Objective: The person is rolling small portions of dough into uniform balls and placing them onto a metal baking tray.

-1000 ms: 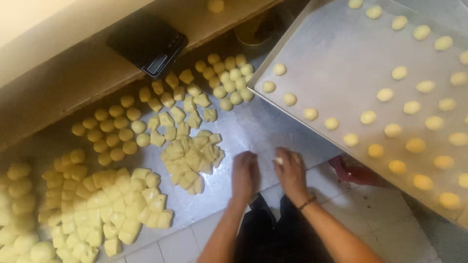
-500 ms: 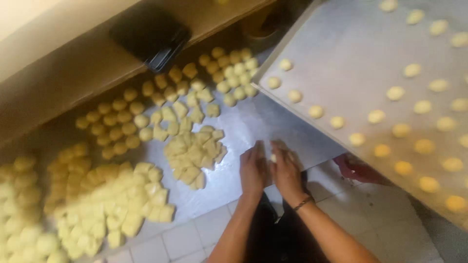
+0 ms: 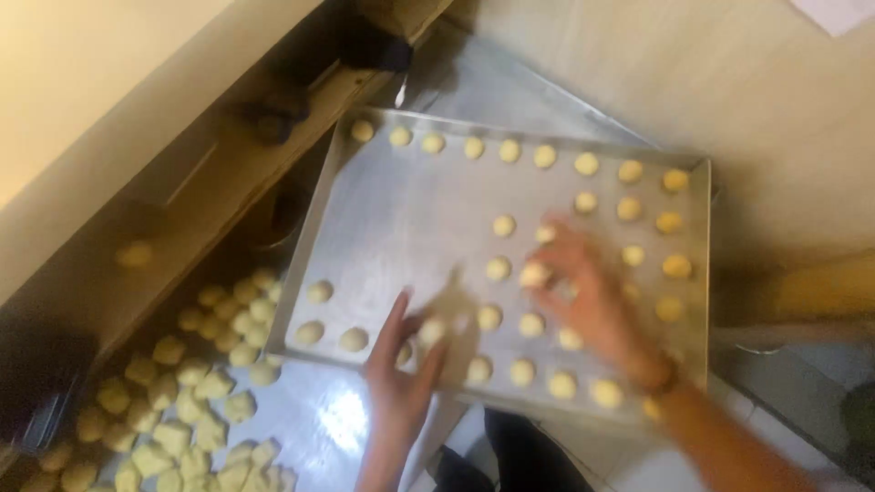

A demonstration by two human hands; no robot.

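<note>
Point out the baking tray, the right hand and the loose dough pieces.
baking tray (image 3: 401,219): head view, bare metal floor.
right hand (image 3: 583,292): head view, back of hand.
loose dough pieces (image 3: 187,410): head view, pile on the counter.

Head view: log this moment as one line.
left hand: setting dough ball on metal tray | right hand: placing dough ball mid-tray | cut dough pieces on counter left

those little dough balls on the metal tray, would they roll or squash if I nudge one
The dough balls look soft and pale, so a firm nudge would probably dent them. They sit rounded yet settled on the flat metal tray, so they likely slide or stick rather than roll. The right hand pinches one easily, suggesting lightness.
</note>
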